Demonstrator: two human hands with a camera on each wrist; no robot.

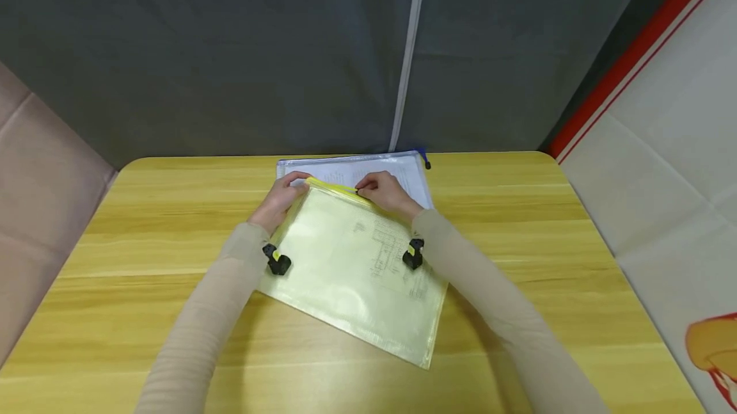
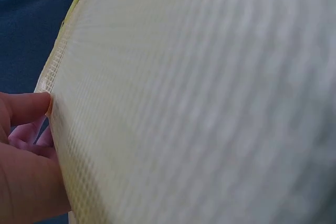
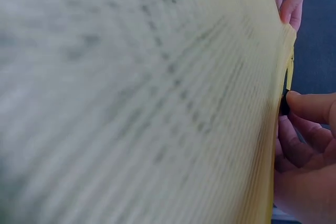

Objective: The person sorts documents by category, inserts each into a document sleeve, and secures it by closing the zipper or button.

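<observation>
A grey curtain [image 1: 259, 49] is hanging across the top of the frame behind a yellow wooden table [image 1: 144, 260], which is filling the lower half of the head view. In the middle of the table a yellow pouch [image 1: 357, 267] is lying at a slant, its far edge overlapping a clear pouch [image 1: 403, 167] with a blue pull that sits just behind it, at centre top of the table.

The left hand [image 1: 283, 196] is pinching the yellow pouch's upper-left corner; in the left wrist view the thumb [image 2: 26, 107] is pressing on the mesh edge with the other fingers curled beneath. The right hand [image 1: 384, 189] is holding the zipper [image 1: 334, 187] edge near its middle, and the right wrist view is showing its thumb and fingers closing narrowly on a small dark pull [image 3: 284, 103].

A printed sheet [image 1: 391, 254] is showing through the yellow plastic. As a judgement, the pull could be snagging on the soft mesh or on the sheet's edge if the left hand is letting the corner slacken, and a sideways tug could be sliding the whole pouch over the clear one beneath.
</observation>
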